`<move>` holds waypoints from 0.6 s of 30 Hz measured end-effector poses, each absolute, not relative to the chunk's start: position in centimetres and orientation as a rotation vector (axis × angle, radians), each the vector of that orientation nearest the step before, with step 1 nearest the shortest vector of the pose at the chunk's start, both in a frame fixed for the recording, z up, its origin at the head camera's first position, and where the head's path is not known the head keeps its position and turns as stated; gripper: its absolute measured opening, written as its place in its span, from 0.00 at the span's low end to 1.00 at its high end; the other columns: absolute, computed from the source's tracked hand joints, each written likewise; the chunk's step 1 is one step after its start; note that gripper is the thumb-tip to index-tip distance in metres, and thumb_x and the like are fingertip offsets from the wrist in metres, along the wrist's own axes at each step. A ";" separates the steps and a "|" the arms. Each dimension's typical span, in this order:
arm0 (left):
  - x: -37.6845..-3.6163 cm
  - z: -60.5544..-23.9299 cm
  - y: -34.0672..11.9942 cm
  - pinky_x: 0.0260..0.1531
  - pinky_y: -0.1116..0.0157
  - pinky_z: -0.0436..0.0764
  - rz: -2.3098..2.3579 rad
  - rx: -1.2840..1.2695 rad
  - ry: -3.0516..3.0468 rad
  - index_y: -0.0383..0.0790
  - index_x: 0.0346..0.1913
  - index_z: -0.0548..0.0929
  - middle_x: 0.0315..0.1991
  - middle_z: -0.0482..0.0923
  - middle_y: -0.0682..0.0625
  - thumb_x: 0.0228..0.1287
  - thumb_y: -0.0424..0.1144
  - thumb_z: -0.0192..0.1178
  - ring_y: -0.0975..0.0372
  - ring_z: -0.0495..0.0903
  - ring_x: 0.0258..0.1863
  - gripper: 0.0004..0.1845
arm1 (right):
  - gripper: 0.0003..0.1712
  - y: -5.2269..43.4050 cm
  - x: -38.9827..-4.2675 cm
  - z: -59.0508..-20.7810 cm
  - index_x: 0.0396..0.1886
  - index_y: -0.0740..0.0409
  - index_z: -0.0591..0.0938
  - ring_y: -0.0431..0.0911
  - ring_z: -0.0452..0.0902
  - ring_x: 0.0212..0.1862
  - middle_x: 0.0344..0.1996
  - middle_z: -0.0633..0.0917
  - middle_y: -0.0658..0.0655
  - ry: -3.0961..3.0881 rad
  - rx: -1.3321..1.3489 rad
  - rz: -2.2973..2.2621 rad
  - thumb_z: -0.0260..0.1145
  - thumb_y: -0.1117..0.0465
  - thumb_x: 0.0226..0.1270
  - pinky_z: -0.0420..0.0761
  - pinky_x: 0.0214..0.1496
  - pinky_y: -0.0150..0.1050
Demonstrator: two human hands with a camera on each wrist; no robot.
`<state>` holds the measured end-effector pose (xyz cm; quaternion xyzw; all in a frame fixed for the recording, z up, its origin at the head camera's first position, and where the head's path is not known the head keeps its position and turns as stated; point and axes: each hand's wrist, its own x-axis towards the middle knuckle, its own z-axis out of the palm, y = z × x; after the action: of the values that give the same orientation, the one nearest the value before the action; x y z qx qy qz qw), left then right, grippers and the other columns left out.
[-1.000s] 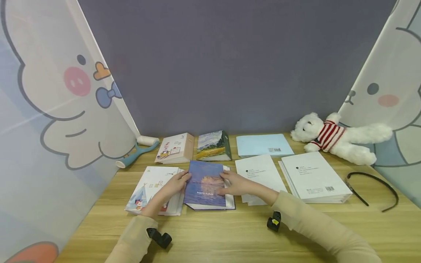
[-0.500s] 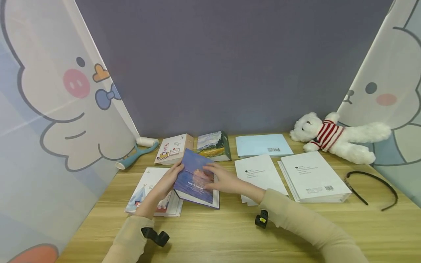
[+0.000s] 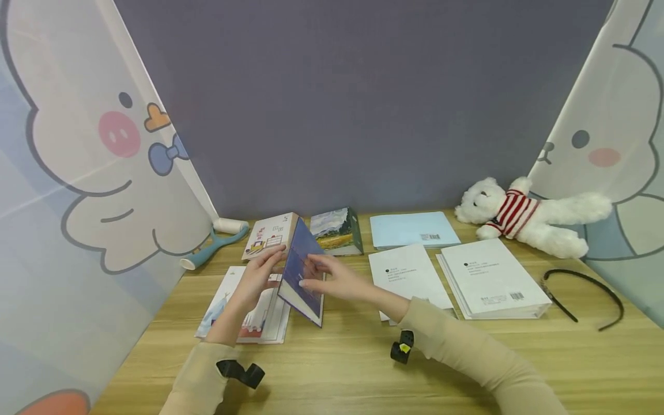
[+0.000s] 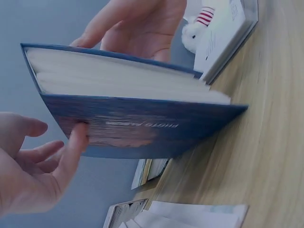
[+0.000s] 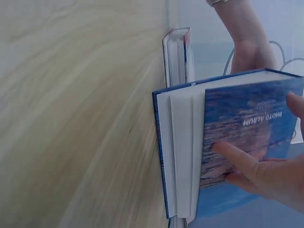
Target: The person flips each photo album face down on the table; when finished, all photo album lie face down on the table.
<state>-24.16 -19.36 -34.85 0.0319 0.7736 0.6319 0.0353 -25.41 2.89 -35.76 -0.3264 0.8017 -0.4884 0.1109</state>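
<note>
A blue photo album [image 3: 301, 282] with a painted cover stands tilted on edge between the hands, its lower edge near the table. My left hand [image 3: 253, 282] is at its left side. In the left wrist view, a finger of the left hand [image 4: 40, 175] touches the cover while the thumb stays apart from it. My right hand [image 3: 339, 279] rests its fingers on the opposite cover; in the right wrist view, the forefinger [image 5: 237, 156] lies extended across it. White page edges show between the covers. A white album with a tent drawing [image 3: 275, 323] lies under the left forearm.
Behind lie a house-pattern album [image 3: 267, 236], a landscape-cover album [image 3: 334, 230] and a light blue album [image 3: 410, 227]. White albums [image 3: 407, 279] [image 3: 495, 276] lie to the right, near a white teddy bear [image 3: 519, 216] and black cord [image 3: 596, 276]. A blue lint roller [image 3: 215, 251] is at left.
The photo album has left its flat position, shifted left and tilted up onto its edge. Both hands have moved left with it, the left hand now beside its raised side.
</note>
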 end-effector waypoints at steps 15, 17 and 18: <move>-24.3 -35.2 -18.5 0.58 0.51 0.73 1.981 0.312 2.265 0.38 0.72 0.56 0.71 0.57 0.43 0.71 0.44 0.52 0.50 0.61 0.68 0.32 | 0.48 1.9 -24.3 -34.4 0.74 0.61 0.51 0.60 0.64 0.66 0.69 0.62 0.68 2.179 -0.564 -1.608 0.56 0.38 0.65 0.74 0.59 0.53; -24.4 -35.3 -18.4 0.57 0.52 0.74 1.980 0.316 2.259 0.38 0.72 0.55 0.71 0.56 0.44 0.71 0.44 0.51 0.50 0.61 0.67 0.32 | 0.48 2.0 -24.3 -34.4 0.73 0.60 0.52 0.59 0.65 0.66 0.68 0.64 0.66 2.193 -0.558 -1.583 0.57 0.39 0.64 0.73 0.61 0.52; -24.4 -35.3 -18.3 0.57 0.53 0.75 1.977 0.312 2.262 0.38 0.72 0.55 0.71 0.56 0.44 0.71 0.44 0.51 0.50 0.62 0.67 0.32 | 0.47 2.0 -24.3 -34.4 0.73 0.60 0.54 0.59 0.65 0.66 0.68 0.64 0.65 2.194 -0.566 -1.582 0.58 0.39 0.64 0.73 0.61 0.52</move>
<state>-24.37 -18.33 -35.32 0.1032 0.7475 0.6534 0.0605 -24.33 2.05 -34.45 -0.2010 0.7797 -0.5624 0.1881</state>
